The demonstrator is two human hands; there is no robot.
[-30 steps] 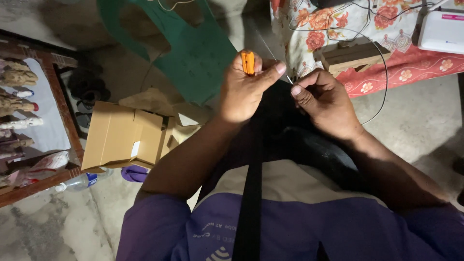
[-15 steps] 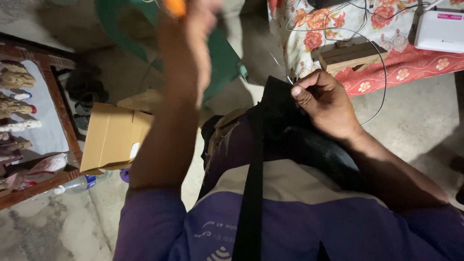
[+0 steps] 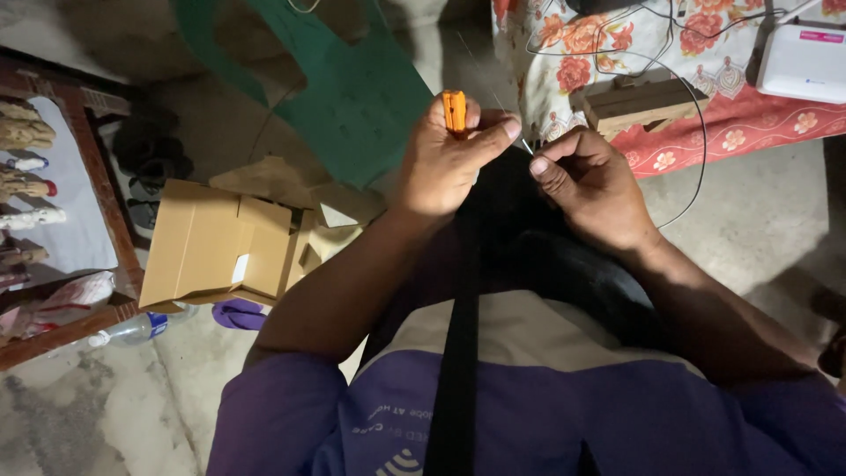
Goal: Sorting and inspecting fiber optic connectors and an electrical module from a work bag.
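Back down comes the left hand (image 3: 445, 167) — half a second ago it was flung high toward the top of the view, and now it sits low again, right beside the right hand (image 3: 592, 189), much as the two sat a second back. Left fingers are curled shut around a small orange tool (image 3: 455, 111), whose tip pokes up above the knuckles, thumb stretched across toward the other hand. Right fingers are pinched tight, thumb against forefinger, on a thin needle (image 3: 526, 146) that glints just between the two thumbs; a fine thread (image 3: 483, 75) runs up and away from there toward the top edge. Both hands work over a piece of black fabric (image 3: 502, 229) bunched on the person's lap, and a black strap (image 3: 458, 361) runs from it straight down over the purple shirt (image 3: 370, 423).

Off to the left on the concrete floor (image 3: 758, 238) lies an opened cardboard box (image 3: 198, 242), with a plastic bottle (image 3: 132, 328) just below its lower corner. Behind the hands stands a green plastic chair (image 3: 370, 88). Top right, a floral cloth (image 3: 687, 53) covers a surface carrying a small wooden block (image 3: 639, 104) and a white box-shaped device (image 3: 806, 62), with a dark cable (image 3: 696, 123) looping over the cloth's edge.
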